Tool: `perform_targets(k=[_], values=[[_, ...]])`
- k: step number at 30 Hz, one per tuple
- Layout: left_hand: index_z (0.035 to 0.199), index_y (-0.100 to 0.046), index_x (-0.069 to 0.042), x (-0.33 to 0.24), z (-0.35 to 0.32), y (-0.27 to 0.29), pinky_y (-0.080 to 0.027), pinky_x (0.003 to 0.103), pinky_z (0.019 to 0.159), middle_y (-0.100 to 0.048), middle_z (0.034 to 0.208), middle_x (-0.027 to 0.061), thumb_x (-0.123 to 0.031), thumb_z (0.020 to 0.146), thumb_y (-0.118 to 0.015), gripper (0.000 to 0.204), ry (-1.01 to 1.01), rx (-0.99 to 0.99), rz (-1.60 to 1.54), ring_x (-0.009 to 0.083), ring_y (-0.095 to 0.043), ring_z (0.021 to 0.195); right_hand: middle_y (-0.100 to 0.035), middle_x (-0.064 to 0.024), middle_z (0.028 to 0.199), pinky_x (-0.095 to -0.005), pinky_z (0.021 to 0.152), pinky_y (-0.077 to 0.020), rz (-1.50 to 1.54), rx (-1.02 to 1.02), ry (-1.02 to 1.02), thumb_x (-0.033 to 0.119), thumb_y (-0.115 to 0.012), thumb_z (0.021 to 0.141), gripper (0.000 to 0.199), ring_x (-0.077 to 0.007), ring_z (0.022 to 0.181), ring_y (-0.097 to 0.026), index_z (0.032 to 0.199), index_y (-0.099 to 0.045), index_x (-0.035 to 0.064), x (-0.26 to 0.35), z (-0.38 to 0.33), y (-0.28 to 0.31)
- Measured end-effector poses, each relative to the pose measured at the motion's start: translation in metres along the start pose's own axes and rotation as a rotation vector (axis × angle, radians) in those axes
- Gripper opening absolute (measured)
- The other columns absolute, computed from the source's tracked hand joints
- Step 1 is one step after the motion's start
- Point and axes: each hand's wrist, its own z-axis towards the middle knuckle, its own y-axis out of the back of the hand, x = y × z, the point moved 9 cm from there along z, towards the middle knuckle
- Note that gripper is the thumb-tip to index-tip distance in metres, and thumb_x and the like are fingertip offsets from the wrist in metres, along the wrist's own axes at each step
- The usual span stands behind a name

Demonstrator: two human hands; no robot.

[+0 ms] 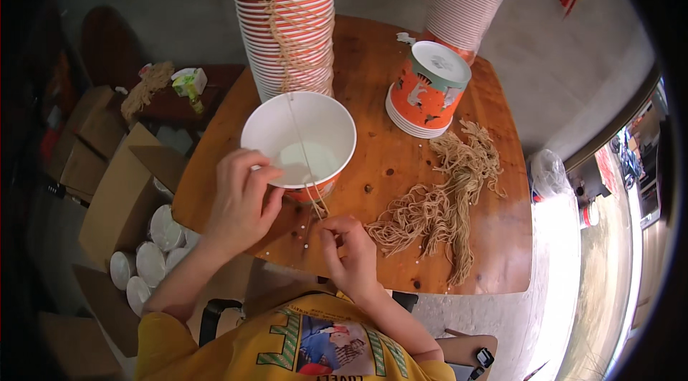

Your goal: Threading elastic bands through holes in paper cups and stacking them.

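Observation:
An open paper bucket (326,119), white inside and orange outside, stands near the middle of the table. A tan string (299,134) runs across its mouth from the far rim to the near rim, with loose ends hanging below. My left hand (240,198) is closed at the bucket's near left rim, index finger over the edge and thumb outside. To the right and just below the bucket, my right hand (350,255) is closed in a pinch at the string's ends. The fingertips partly hide the grip. A tangled bundle of tan strings (437,216) lies right of this hand.
Behind the bucket rises a tall stack of orange buckets (287,37) draped with strings. Upside-down buckets (426,98) stand at the back right, before another tall stack (469,5). A cardboard box (118,202) with white-lidded tubs (150,263) is on the left floor.

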Motion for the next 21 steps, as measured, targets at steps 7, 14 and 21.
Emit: perform_targets(k=[7,14,21], values=[[0.103,-0.054,-0.003,0.018,-0.061,-0.043,-0.045,0.029,0.08,-0.055,0.098,0.0075,-0.004,0.092,-0.058,0.012,0.718,0.043,-0.887,0.0162,-0.054,0.09,-0.063,-0.0103,0.091,-0.0359,0.065,-0.0494,-0.212,0.07,0.257,-0.006,-0.064,0.078,0.029,-0.0283,0.073,-0.059,0.102,-0.055,0.007,0.027,0.0,-0.017],[0.094,-0.06,-0.005,0.003,-0.075,-0.085,-0.043,0.023,0.074,-0.06,0.088,0.001,-0.012,0.096,-0.056,0.007,1.152,0.1,-1.657,0.0078,-0.054,0.082,-0.063,-0.0101,0.092,-0.0376,0.066,-0.0492,-0.261,0.086,0.322,-0.006,-0.065,0.077,0.031,-0.0303,0.077,-0.059,0.103,-0.054,0.0062,0.03,-0.005,-0.025],[0.087,-0.058,-0.004,0.002,-0.074,-0.086,-0.045,0.027,0.075,-0.06,0.083,0.0037,-0.012,0.095,-0.055,0.012,1.197,0.006,-1.685,0.0117,-0.056,0.079,-0.059,-0.0037,0.087,-0.0337,0.066,-0.0501,-0.437,0.197,0.441,0.001,-0.067,0.067,0.033,-0.0236,0.075,-0.056,0.097,-0.058,0.0083,0.044,-0.003,-0.027]])
